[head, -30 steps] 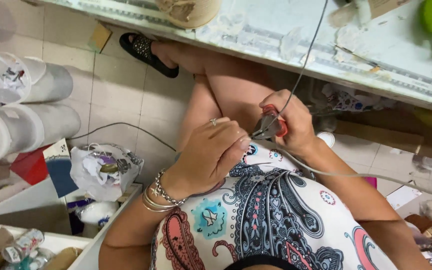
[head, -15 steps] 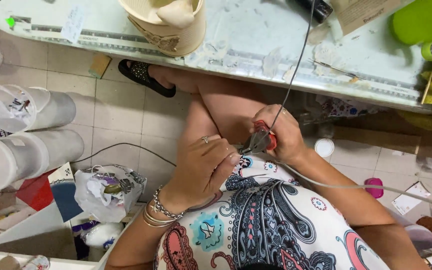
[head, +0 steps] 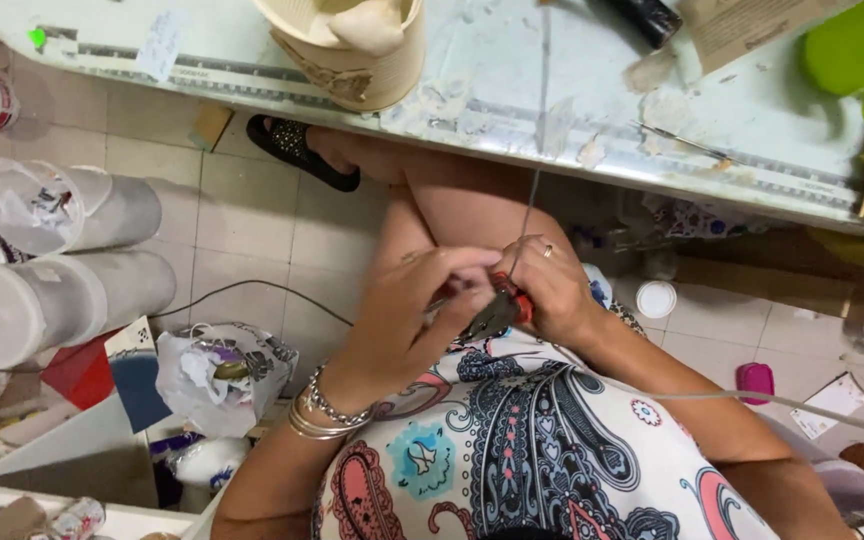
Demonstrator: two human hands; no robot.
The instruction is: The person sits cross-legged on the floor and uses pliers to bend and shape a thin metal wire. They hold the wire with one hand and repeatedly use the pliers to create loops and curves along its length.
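My right hand [head: 552, 290] grips a pair of pliers with red handles [head: 497, 312] over my lap. My left hand [head: 412, 310], with bracelets on its wrist, pinches at the jaws of the pliers. From there a thin wire [head: 532, 190] runs up onto the worktable [head: 512, 90]. A second strand of wire [head: 752, 400] trails off to the right across my right forearm. Both hands meet just below the table's edge, above my patterned dress. What the left fingers pinch is too small to make out.
On the table stand a cream bucket [head: 352, 45], a dark tube [head: 642, 18] and a green container [head: 862, 45]. To my left on the tiled floor lie two plastic cylinders [head: 62, 290] and a white bag [head: 222, 375]. My sandalled foot [head: 302, 150] rests under the table.
The view has tilted up, showing more of the table. My hands stay together at the pliers, with the left fingers shifting closer over the jaws.
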